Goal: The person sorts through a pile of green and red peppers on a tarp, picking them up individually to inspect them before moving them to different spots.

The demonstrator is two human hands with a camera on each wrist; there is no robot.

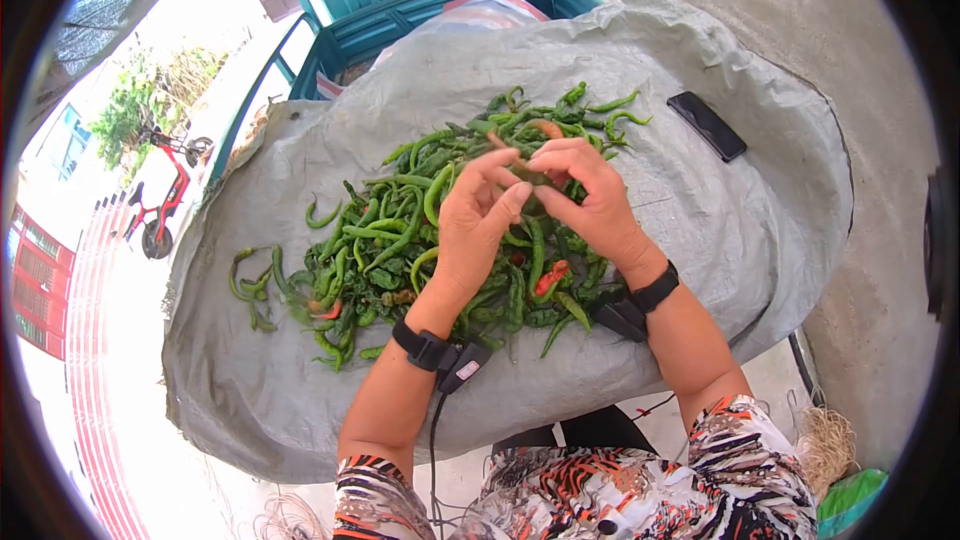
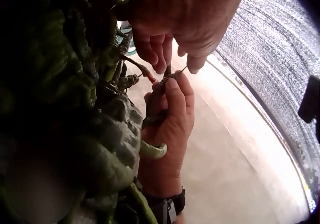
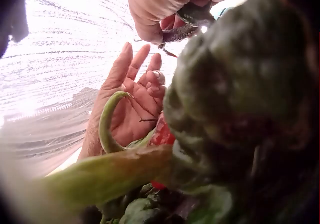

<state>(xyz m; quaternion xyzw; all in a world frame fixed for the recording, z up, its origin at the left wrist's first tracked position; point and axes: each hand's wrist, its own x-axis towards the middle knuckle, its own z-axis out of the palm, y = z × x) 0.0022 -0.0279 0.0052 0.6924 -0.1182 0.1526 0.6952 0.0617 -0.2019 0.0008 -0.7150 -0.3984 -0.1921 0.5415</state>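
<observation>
Many green peppers point(image 1: 395, 232) lie across the grey sheet point(image 1: 700, 250), from its middle toward its left edge; above them our right hand point(image 1: 592, 190) pinches a dark pepper point(image 3: 179, 33) between its fingers; our left hand point(image 1: 476, 218) has its fingers parted just beside it; a phone point(image 1: 707, 127) lies near the upper right edge.

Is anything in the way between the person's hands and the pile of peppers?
Nothing visible is: the left grip and right grip are right over the peppers. The phone lies off to the right on the sheet.
</observation>
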